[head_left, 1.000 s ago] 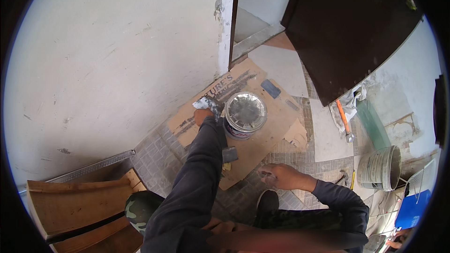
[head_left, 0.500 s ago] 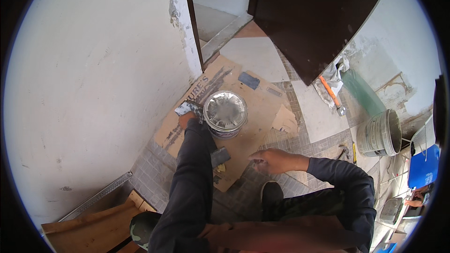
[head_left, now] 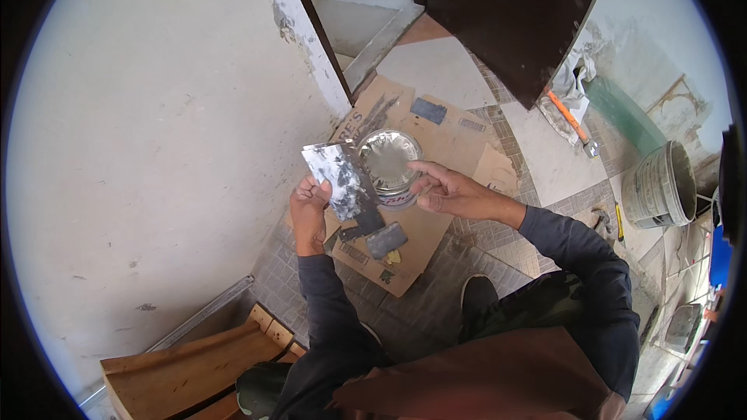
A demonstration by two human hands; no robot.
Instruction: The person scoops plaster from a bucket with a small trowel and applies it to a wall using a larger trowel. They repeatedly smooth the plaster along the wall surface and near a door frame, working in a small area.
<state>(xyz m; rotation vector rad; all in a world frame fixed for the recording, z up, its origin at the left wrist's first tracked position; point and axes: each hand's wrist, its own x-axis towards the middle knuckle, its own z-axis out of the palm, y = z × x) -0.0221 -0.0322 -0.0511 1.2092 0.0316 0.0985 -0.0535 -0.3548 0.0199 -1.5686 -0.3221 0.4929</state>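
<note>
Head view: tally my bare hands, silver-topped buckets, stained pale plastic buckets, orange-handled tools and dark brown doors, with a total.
Your bare hands: 2 (left hand, right hand)
Silver-topped round bucket: 1
Stained pale plastic bucket: 1
Orange-handled tool: 1
Dark brown door: 1
Total: 6

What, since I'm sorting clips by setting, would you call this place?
Probably a renovation site: chipped wall, smeared flat tool in the left hand, and cardboard on the floor.

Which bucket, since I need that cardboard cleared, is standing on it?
The silvery-topped bucket near the right hand; the pale grey bucket stands off the cardboard.
</note>
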